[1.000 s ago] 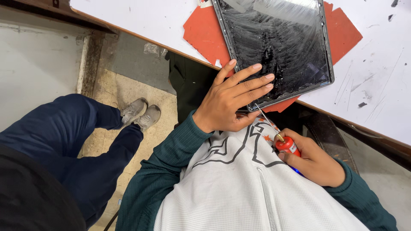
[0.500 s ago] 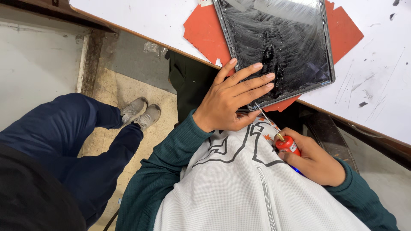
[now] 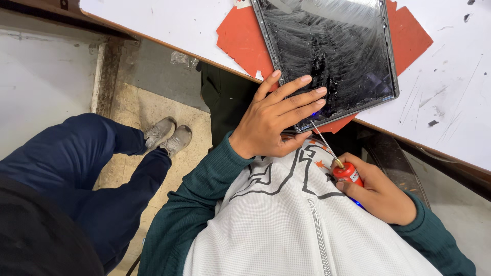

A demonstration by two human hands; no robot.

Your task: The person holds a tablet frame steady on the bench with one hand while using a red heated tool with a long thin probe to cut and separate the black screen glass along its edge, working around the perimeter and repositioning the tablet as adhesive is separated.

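Your left hand (image 3: pixel 273 120) lies flat on the near corner of the dark tablet (image 3: pixel 330 56), fingers (image 3: pixel 302 97) spread across its smeared glass, thumb curled just under the edge. Beneath those fingers an orange-red mat (image 3: pixel 240 41) shows beside the tablet, on the white table (image 3: pixel 169 20). Your right hand (image 3: pixel 381 191) grips a red-handled screwdriver (image 3: pixel 341 166); its thin shaft runs up from those fingers to the tablet's rim, close to your left thumb. Left of your fingers, another person's grey shoes (image 3: pixel 168 135) stand on the floor
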